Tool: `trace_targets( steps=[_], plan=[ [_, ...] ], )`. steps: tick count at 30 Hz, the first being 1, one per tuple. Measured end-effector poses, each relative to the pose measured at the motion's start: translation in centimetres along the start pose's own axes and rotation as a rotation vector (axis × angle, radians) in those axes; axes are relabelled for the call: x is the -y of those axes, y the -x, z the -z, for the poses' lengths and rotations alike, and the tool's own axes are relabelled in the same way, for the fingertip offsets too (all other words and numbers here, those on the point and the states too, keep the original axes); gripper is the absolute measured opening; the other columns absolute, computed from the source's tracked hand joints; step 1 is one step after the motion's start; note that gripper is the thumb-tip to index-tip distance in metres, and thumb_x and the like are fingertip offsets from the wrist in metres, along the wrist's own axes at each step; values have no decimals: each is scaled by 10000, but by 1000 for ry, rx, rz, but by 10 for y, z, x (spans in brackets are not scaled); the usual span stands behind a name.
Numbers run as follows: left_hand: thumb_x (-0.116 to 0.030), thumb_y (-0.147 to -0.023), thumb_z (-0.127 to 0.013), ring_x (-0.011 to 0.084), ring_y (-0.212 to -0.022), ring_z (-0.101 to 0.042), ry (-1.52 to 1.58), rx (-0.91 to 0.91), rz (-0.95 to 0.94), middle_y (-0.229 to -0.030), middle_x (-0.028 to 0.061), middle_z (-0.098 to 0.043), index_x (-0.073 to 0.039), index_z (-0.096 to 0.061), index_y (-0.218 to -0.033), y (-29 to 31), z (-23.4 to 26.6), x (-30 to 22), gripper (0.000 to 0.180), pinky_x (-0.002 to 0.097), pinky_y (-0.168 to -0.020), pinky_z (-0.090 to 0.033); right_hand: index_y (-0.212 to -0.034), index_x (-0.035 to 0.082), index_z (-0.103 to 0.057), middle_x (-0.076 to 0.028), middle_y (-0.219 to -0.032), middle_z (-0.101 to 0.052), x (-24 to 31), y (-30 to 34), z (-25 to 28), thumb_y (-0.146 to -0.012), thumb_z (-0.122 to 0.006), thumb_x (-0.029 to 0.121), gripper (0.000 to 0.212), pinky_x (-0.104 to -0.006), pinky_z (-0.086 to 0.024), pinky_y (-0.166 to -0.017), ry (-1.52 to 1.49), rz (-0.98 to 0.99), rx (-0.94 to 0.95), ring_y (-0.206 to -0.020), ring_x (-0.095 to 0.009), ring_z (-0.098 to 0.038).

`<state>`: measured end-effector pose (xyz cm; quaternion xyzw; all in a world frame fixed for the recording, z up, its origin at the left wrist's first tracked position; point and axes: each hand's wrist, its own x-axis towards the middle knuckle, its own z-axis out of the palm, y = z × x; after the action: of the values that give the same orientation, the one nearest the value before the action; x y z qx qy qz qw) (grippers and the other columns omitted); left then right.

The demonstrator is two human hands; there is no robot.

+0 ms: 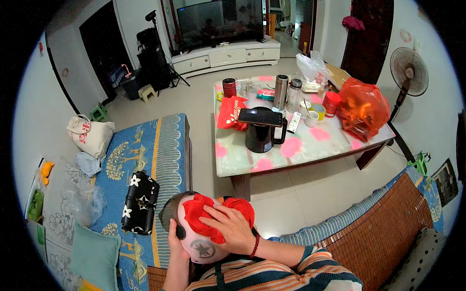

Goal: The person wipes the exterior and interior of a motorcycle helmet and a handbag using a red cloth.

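Observation:
A pink helmet (204, 247) with a grey star and a smoky dark visor (170, 212) rests close to my body, in my lap. Along its lower left side my left hand (178, 246) grips it, thumb up beside the round black visor pivot. A bunched red cloth (198, 213) drapes over the helmet's top and right side. Pressed on that cloth is my right hand (232, 227), fingers slightly bent and partly spread across it. Folds of the cloth stick out on both sides of the hand. The helmet's underside is hidden.
A low table (286, 160) ahead bears a black kettle (258, 138) with a phone (260, 116) on top, flasks, cups and a red plastic bag (364, 109). On the blue-covered sofa at left lies a black patterned handbag (140, 203), near a teal cushion (94, 257).

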<state>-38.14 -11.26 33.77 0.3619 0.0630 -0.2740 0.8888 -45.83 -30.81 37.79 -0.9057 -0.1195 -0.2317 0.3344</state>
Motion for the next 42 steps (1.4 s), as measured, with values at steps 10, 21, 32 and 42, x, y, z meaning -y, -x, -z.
trace_targets(
  steps=[10,21,32,42],
  plan=[
    [-534,-958,-471,335,-1272,-483,15,22,2,-1421,160,-471,-63,-409,-1427,-1,1,2,667,488,-1077,-378,-1328,202,-552,-34,-1429,-490,-2,6,-7,-733,-742,289,631,-428,-344,-1014,32,-7,16,-1274,-238,-458],
    [-528,-955,-481,331,-1275,-481,-16,34,-31,-1419,156,-475,-62,-419,-1419,2,0,0,660,478,-1079,-378,-1315,202,-568,-22,-1414,-501,1,3,-5,-729,-742,270,615,-422,-345,-1014,30,-3,7,-1265,-236,-465],
    [-492,-964,-480,309,-1184,-569,-33,-77,-29,-1330,170,-555,-34,-478,-1360,0,-5,-4,605,460,-1032,-437,-1261,217,-600,-8,-1389,-518,7,7,0,-668,-786,228,622,-443,-325,-1032,32,85,90,-1284,-241,-452],
    [-519,-990,-404,301,-1092,-621,44,115,25,-1241,159,-611,-1,-528,-1293,-9,36,11,613,425,-928,-519,-1025,199,-654,17,-1335,-546,13,-24,-7,-711,-707,225,320,-507,-315,-1041,38,368,154,-1255,-224,-466]
  ],
)
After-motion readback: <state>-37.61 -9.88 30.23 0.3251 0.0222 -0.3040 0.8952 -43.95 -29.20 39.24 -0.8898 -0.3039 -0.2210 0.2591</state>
